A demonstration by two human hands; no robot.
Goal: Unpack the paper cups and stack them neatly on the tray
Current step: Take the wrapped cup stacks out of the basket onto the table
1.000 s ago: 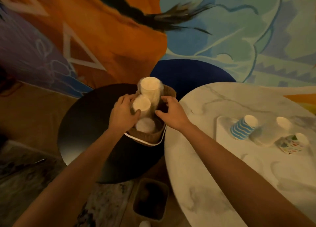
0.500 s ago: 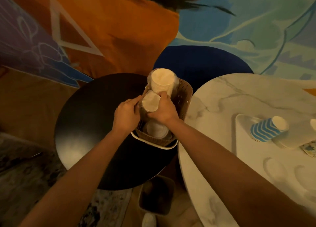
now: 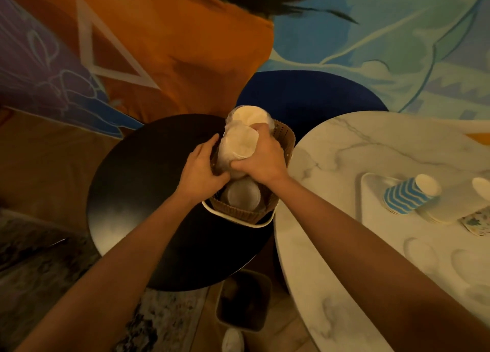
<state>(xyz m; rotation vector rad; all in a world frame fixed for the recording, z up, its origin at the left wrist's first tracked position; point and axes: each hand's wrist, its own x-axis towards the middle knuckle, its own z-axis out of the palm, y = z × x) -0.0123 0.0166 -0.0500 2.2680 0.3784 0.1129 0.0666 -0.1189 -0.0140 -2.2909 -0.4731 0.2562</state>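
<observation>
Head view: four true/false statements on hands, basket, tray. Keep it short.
1. The right hand grips a wrapped cup sleeve. True.
2. The wicker basket stands on the marble table. False: it stands on the black round table.
3. Blue-striped cups sit on the tray. True.
4. The basket holds nothing else. False: another sleeve is inside it, below the hands.

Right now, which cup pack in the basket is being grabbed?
The middle pack, gripped by the right hand; the back pack and front pack are not gripped.
</observation>
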